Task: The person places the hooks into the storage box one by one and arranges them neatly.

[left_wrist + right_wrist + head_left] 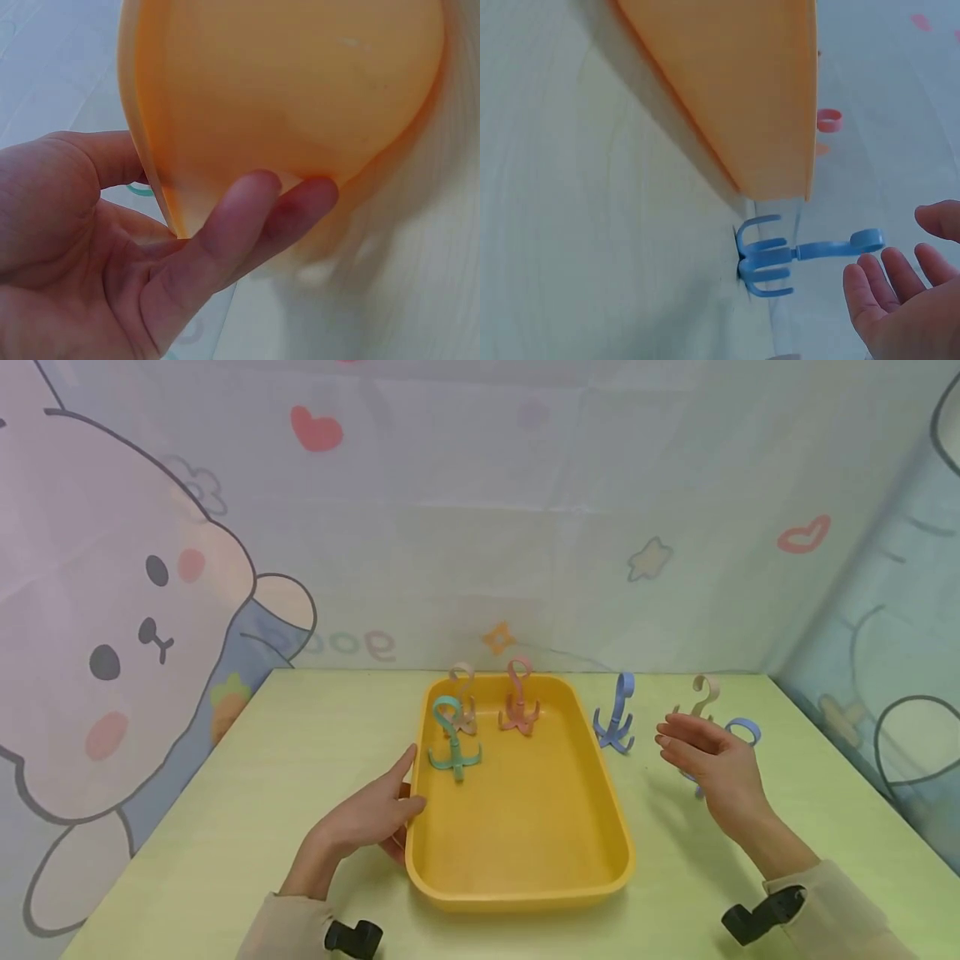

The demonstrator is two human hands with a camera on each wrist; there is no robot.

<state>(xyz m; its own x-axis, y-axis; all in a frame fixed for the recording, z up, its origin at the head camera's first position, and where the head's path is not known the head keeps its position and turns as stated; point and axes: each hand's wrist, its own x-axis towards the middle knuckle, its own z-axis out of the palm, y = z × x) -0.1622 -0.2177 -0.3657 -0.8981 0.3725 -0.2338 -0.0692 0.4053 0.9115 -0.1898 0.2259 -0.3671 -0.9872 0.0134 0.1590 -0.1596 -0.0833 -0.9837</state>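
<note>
My left hand (367, 814) grips the left rim of a yellow tray (517, 839), thumb over the edge and other fingers against the outer wall, as the left wrist view shows. Inside the tray stand a green four-prong hook (456, 762), a pale pinkish hook (468, 722) and a pink hook (517, 718). My right hand (731, 785) hovers right of the tray, fingers loosely extended and holding nothing. A blue hook (615, 732) stands between hand and tray; in the right wrist view its curled top is near my fingertips. Behind the right hand, a beige hook (710, 697) and second blue hook (744, 724) are partly hidden.
The pale yellow-green table (225, 827) extends on both sides of the tray. A printed cloth (480, 527) with a cartoon animal and hearts hangs along the table's back edge, and another printed cloth (885, 610) hangs on the right.
</note>
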